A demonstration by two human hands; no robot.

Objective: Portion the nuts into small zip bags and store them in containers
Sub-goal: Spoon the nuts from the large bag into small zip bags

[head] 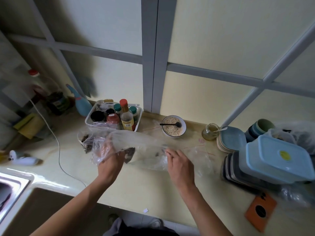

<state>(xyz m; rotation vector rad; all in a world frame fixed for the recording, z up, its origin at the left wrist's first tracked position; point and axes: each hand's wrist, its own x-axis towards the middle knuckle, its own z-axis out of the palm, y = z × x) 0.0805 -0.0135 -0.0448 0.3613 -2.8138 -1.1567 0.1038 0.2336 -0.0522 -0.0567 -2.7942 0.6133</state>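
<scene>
Holding a big clear plastic bag (144, 149) over the pale yellow counter (144, 184) with both hands. The left hand (110, 160) has its fingers curled into the left end of the bag, bunching the plastic around a clump of dark nuts (129, 154) that sits right at the fingertips. The right hand (179, 162) grips the other side of the same bag, fingers bent and pinching the film near its top edge — a few dark bits show through the plastic just left of that hand. The bag is pretty blurry, so I can't tell where its opening is.

More nuts sit in a crumpled clear bag (87, 140) on the counter just behind the left hand. Flat empty zip bags (199, 150) with red seal lines lie on the counter beyond the right hand. Over on the right there's a stack of containers (276, 160) with a light blue lid on top, resting on a pile of grey lids.

Other stuff around: a white bowl (173, 126) of oat-looking flakes with a black spoon (170, 124) lying in it, a small glass jar (210, 132) with a light spoon, a stack of blue plates (231, 140) — and a white basket (138, 123) packed with spice bottles near the wall. A sink (10, 193) shows at the lower left, and a white cable (58, 147) runs across the counter.
</scene>
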